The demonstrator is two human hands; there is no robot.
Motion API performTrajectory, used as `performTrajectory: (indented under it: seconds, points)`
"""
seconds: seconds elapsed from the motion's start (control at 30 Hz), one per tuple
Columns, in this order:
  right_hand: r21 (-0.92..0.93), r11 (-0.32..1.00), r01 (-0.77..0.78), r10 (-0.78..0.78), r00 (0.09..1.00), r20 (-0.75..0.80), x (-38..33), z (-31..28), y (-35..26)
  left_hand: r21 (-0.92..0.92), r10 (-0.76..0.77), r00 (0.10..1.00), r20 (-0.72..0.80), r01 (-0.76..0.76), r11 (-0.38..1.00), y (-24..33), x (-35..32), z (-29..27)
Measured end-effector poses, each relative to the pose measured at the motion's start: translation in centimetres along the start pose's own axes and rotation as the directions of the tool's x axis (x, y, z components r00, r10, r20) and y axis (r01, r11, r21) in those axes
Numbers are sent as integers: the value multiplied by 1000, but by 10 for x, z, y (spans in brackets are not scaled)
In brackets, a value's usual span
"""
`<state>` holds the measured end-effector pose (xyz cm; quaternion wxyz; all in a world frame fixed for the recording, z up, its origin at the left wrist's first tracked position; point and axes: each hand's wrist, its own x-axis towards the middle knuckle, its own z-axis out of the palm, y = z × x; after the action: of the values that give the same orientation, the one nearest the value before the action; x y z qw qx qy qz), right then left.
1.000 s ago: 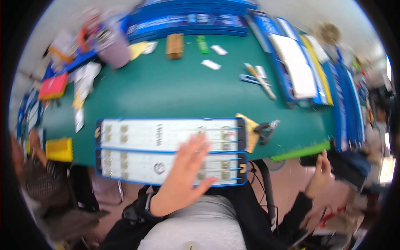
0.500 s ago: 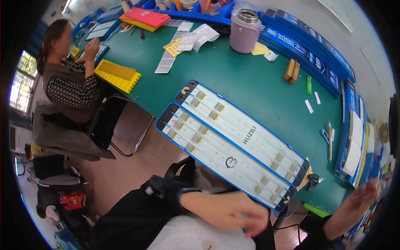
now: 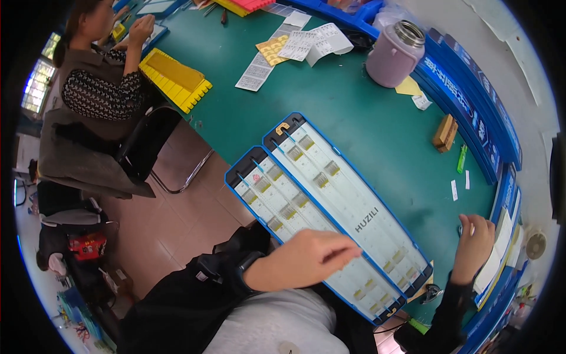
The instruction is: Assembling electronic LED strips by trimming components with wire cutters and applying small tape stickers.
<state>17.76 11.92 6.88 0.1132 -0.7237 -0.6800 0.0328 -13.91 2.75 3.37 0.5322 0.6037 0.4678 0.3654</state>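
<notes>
A long, hinged case (image 3: 354,194) with blue rims and white inner panels lies unfolded across the green table's near edge, toward my lap. Small clear-and-yellow pieces (image 3: 320,179) sit in rows near both its ends. Above the nearer half hovers my left hand (image 3: 312,256), thumb and fingers pinched together; whatever they hold is too small to make out. My right hand (image 3: 474,245) is raised at the table's right side, its fingers curled in; I cannot make out anything between them. It partly covers a small blue object (image 3: 460,230).
A pink jug (image 3: 394,56), a wooden block (image 3: 445,133), a green cutter (image 3: 461,159) and paper strips (image 3: 454,190) lie beyond the case. Blue boxes (image 3: 457,88) line the right edge. A black clip (image 3: 432,292) is by the case's near end. A seated co-worker (image 3: 97,76) works at left.
My right hand has risen from the lower right corner to the table's right side. My left hand has moved up and left over the case, its fingers drawing together. The view has shifted.
</notes>
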Motion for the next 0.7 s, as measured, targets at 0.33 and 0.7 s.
performTrajectory:
  seconds: [0.33,0.7]
  points:
    - [565,763,313,-536,795,284,-45,-10,-128,-101,1,993,117,11,995,3,22,-5]
    - [800,568,-196,-270,873,406,38,59,-147,467,106,783,-613,251,848,-53,51,-107]
